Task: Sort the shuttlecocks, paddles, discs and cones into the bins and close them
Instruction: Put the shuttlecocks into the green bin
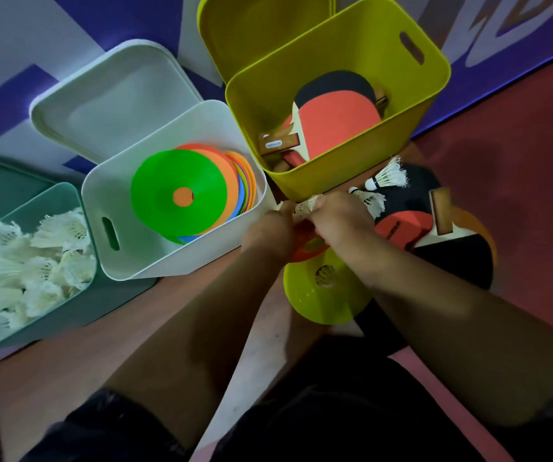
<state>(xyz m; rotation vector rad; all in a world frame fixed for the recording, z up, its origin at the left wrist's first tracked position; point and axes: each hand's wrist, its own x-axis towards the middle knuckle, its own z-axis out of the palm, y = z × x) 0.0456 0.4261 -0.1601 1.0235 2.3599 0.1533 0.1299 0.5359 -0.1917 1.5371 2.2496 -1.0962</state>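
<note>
Pinching shuttlecock (306, 208), left hand (268, 228), right hand (343, 221) crowd bin (335, 175).

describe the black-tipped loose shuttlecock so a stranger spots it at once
Find the tall yellow-green bin holding paddles. By its near right corner lies a black paddle with two shuttlecocks on it. Yours is the upper shuttlecock: unlike its neighbour, its cork tip is black.

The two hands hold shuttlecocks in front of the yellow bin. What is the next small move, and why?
Probably lift the shuttlecocks and carry them left to the green bin: the left hand and the right hand both grip them, and that open bin holds many others like them.
</note>
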